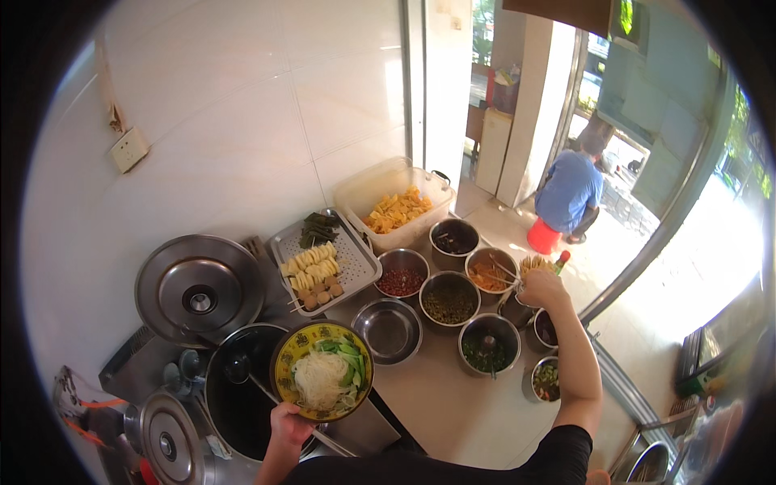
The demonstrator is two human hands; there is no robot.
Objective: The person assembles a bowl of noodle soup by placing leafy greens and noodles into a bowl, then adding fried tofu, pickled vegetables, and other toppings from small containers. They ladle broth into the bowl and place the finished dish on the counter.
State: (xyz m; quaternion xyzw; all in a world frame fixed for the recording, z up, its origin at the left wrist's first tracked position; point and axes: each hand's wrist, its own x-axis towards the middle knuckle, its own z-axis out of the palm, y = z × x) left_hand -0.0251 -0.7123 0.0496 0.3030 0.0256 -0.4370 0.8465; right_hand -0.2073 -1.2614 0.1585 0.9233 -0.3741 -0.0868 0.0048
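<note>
The white tiled wall (218, 153) at left bears one socket (129, 151); below it lie two round steel lids (200, 302), beside a large dark pot (242, 420) with one ladle (237, 368). Over that pot's right side, the left hand (291, 422) holds one yellow bowl (284, 356) of white noodles and greens, its grip pinching the rim; dark character-like marks circle the bowl, too small to read. Next, on the pale table (420, 396), come one perforated tray (356, 271) of skewered food, one plastic tub (416, 236) of orange-yellow pieces behind it, and one shallow steel basin (387, 333). Farther right I count seven round metal pots (449, 280) of food. The right hand (543, 288) is beside pale sticks (536, 264) and one red-capped bottle (563, 259); its fingertips are hidden, so I cannot tell what that grip does. Beyond the glass doorway, on sunlit floor, one person in blue (570, 190) sits on a red stool (543, 236).
</note>
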